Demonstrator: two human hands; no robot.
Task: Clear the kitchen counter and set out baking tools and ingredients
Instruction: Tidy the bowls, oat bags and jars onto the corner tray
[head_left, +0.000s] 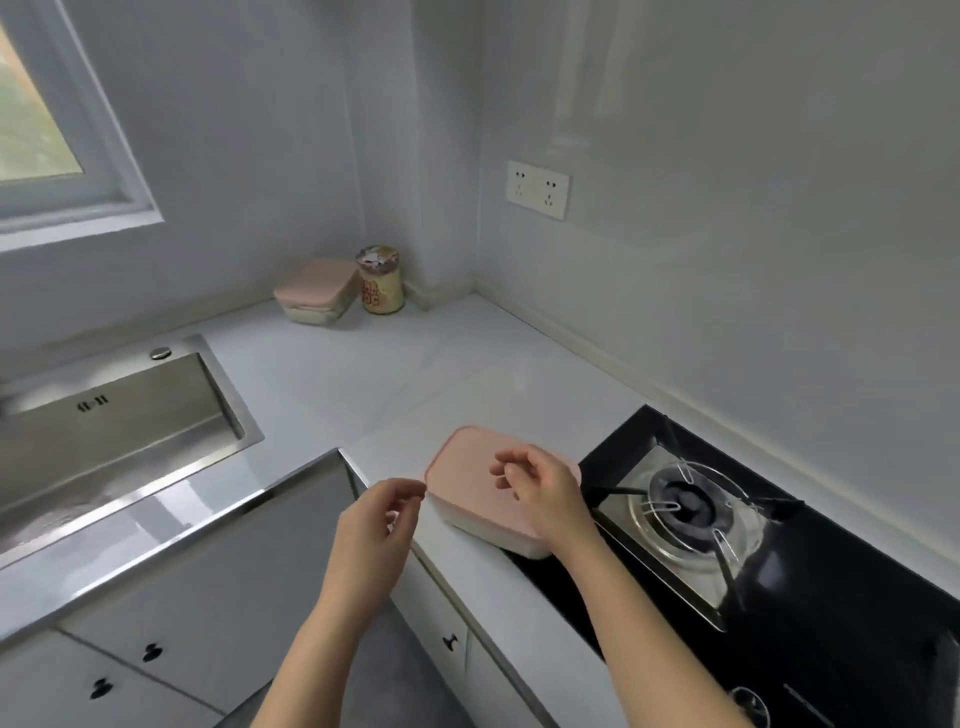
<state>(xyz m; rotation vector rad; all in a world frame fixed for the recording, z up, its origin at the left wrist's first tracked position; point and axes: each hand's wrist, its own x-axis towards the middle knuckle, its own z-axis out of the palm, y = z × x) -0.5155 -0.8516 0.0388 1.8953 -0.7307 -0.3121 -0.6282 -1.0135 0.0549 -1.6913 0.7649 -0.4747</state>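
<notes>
Where the white cabinet doors (218, 582) with their black knobs fill the near left, two bare forearms reach in from the near edge. The left hand (376, 525) is raised with its fingers loosely curled and slightly apart, gripping nothing; its fingertips lie just beside the left edge of the near container (462, 467), and contact there cannot be told. The right hand (540, 488) hovers over that container's pink lid, fingers also loosely bent and spread a little, holding nothing.

The near container, a pale box with a pink lid on, sits at the near edge of the white counter (363, 374), its right end over the edge of the black glass hob (831, 597). Just right of it on the hob is a gas burner (685, 504) with a metal pan support.

To the left, well apart, lies the steel sink (119, 415).

In the far corner of the counter stands a second pink-lidded box, the far container (311, 291), with a labelled jar (380, 280) upright just to its right, the two touching or nearly so.

On the right wall beyond is a double socket (537, 189); a window (36, 130) sits far left.
</notes>
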